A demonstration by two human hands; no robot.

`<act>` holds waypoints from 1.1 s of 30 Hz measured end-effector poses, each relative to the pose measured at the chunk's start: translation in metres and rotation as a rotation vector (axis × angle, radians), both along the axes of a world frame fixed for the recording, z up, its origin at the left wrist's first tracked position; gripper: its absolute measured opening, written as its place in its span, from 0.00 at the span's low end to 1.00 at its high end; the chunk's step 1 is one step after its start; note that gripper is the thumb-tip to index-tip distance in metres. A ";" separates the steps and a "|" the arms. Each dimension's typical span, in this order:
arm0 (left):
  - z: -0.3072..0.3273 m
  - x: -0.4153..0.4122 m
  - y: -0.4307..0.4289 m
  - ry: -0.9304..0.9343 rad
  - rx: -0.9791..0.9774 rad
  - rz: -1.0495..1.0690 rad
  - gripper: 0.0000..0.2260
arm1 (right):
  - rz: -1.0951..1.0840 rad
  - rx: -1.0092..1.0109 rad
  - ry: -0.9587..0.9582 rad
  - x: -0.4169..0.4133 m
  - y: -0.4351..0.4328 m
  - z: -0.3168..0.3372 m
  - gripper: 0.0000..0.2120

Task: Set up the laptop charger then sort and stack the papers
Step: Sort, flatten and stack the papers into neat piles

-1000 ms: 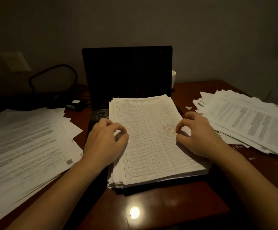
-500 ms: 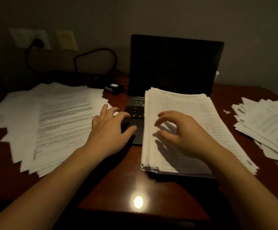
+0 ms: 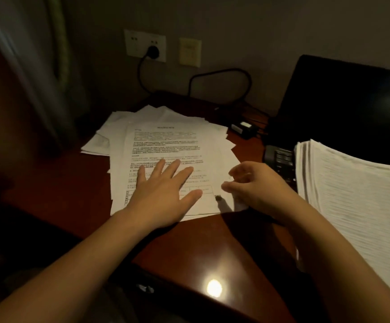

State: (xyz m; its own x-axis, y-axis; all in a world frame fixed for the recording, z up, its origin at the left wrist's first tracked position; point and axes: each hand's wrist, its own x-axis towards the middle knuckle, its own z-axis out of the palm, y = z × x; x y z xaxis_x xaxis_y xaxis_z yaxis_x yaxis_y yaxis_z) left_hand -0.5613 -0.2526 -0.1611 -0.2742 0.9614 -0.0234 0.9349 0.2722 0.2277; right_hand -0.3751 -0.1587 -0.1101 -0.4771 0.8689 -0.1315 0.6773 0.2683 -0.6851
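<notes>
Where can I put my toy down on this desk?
On the bare desk in front of the loose papers, or left of them. It's crowded by the charger, laptop and stack.

We see a dim, warm-toned scene, much of it sunk in brown shadow. The only sign of a light source is a small round glare spot on the glossy table [image 3: 189, 243] near its front edge, with a second bright glint on the dark laptop screen [image 3: 340, 101] at the right border. The loose papers [image 3: 166, 141] are the brightest area, their print soft and barely legible. The left hand [image 3: 163, 194] is evenly lit; the right hand [image 3: 257, 185] casts a dark shadow on the table below it. The stack [image 3: 352, 194] at right is smeared by blur. The left edge and lower corners go nearly black, and the curtain [image 3: 38, 66] leans with wide-angle distortion
</notes>
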 end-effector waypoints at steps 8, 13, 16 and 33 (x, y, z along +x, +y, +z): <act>0.000 -0.027 -0.011 -0.088 0.087 -0.090 0.31 | -0.076 -0.121 0.175 -0.031 -0.009 -0.013 0.27; 0.000 -0.028 -0.017 -0.109 0.098 -0.160 0.36 | -0.172 -0.388 0.458 -0.024 -0.007 -0.013 0.26; 0.002 -0.027 -0.017 -0.135 0.099 -0.186 0.39 | -0.173 -0.547 0.490 -0.021 -0.006 -0.009 0.24; 0.007 -0.030 -0.026 -0.753 0.422 -0.106 0.24 | -0.006 -0.198 0.323 -0.035 -0.018 -0.023 0.39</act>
State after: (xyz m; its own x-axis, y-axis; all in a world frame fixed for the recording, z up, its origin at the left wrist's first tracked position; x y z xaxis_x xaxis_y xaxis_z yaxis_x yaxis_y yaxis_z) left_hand -0.5912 -0.2789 -0.1538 -0.2375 0.9502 0.2017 0.5106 -0.0545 0.8581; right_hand -0.4102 -0.1762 -0.1329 -0.5164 0.8447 -0.1409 0.4188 0.1055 -0.9019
